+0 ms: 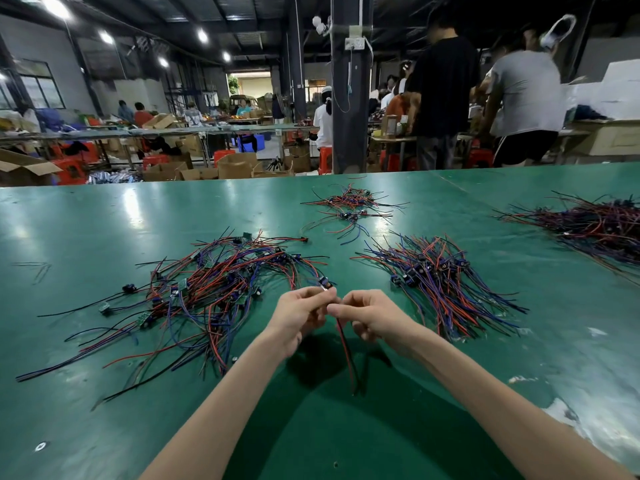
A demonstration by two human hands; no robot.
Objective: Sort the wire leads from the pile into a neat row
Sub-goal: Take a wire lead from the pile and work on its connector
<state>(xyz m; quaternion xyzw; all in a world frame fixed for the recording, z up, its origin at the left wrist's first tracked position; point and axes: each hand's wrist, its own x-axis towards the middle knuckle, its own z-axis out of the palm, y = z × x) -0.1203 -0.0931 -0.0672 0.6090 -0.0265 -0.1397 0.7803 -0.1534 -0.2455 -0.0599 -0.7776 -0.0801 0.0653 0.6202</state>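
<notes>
Pinching one wire lead (344,341) between them, the fingers (317,295) of the left hand (298,317) and of the right hand (369,315) meet tip to tip above the green desk (104,220), the spare fingers loosely curled. The lead is a thin red and black pair hanging straight down from the pinch, with a small dark part at its top end. Four heaps of red, blue and black leads lie on the desk: a loose tangled pile (214,292) just left of the hands, a combed bundle (440,282) to the right, a small cluster (349,206) farther back, and a big heap (595,226) at the far right edge
</notes>
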